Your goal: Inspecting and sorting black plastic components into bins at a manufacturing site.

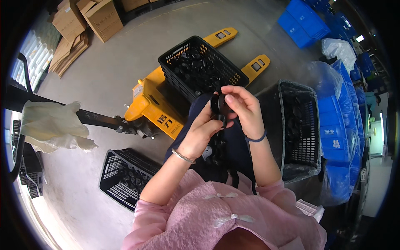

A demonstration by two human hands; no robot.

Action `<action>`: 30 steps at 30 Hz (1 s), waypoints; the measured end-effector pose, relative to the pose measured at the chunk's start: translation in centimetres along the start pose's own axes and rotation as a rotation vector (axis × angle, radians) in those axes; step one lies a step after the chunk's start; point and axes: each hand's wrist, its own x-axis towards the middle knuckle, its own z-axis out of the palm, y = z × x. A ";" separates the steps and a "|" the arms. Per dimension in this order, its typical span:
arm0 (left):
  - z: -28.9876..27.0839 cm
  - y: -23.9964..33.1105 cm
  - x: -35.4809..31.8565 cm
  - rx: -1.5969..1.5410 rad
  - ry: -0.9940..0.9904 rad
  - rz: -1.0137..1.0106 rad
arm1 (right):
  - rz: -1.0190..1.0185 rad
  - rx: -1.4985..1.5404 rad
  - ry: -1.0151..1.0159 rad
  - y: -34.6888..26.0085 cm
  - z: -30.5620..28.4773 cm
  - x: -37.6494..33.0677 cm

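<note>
Small glossy black rounded part is up in the air over the lap, btwn both hands, just nearer the wearer than the near edge of the black slotted plastic crate on the yellow metal pallet truck. Long axis runs approx. away from the wearer, far end twd that crate, near end twd the chest; fingers cover some of it, so can't tell if it's 1 pc or 2.

Hands close together, both clamped on the part. L hand grips from the L, thumb across the near end; R hand pinches from the R, thumb + index at the far end, wrist bent inward. Elbows bent, forearms angled in.

Truck crate holds loose black pcs, as does the 2nd black slotted crate on the floor, lower L. Black crate w/ clear plastic liner stands close on the R, more black pcs inside. Pale crumpled cloth hangs on the truck's black handle, far L. Brown cardboard boxes at the floor's far L corner; blue plastic bins far R.
</note>
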 end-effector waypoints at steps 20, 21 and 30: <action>0.4 -1.2 0.0 0.156 0.122 0.228 | -0.038 0.329 -0.051 0.0 -2.7 -0.5; 0.3 -1.4 0.0 0.239 0.142 0.264 | -0.037 0.326 -0.048 -0.1 -2.6 -0.5; 0.4 -1.9 -0.4 0.773 0.128 0.524 | -0.047 0.371 -0.135 0.7 -3.6 -1.4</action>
